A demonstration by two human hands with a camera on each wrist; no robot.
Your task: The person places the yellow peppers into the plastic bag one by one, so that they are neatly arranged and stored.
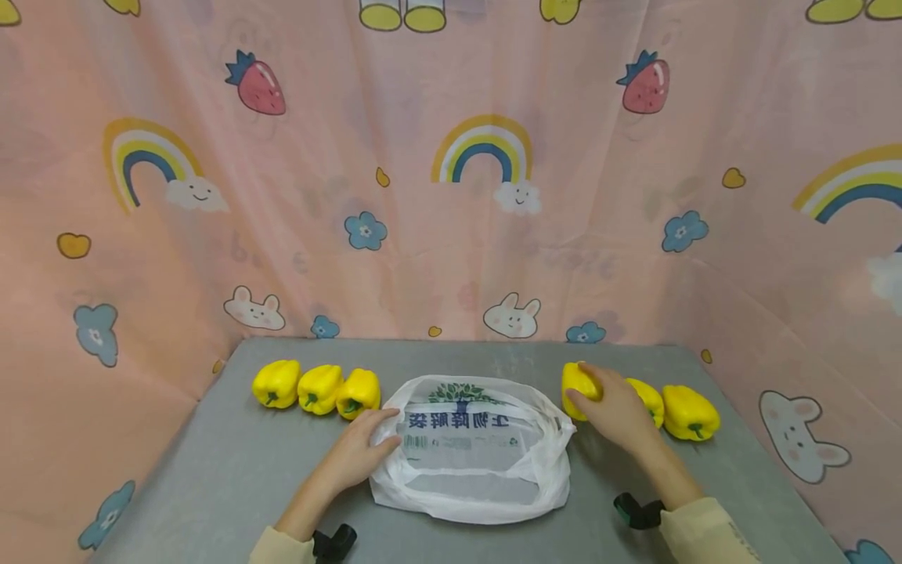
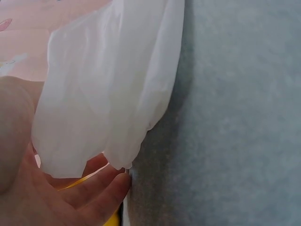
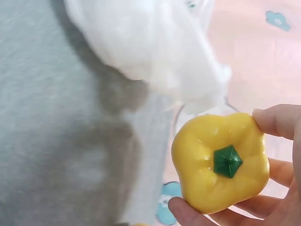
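Observation:
A white plastic bag (image 1: 468,501) with green and blue print lies with its mouth spread wide. At its left rim is my left hand (image 1: 359,448), thumb and fingers apart and touching the plastic; in the left wrist view the bag (image 2: 108,89) hides part of the fingers (image 2: 106,200). My right hand (image 1: 620,411) grips a yellow bell pepper (image 1: 579,392) beside the bag's right rim. In the right wrist view, thumb and fingers surround this bell pepper (image 3: 197,160), its green stem facing the camera. Behind the right hand sit two more bell peppers (image 1: 690,413).
Three yellow bell peppers (image 1: 276,384) stand in a row at the back left of the grey table (image 1: 232,486). A pink patterned cloth (image 1: 451,258) hangs behind and around the table. Black wrist devices (image 1: 637,511) show near both sleeves.

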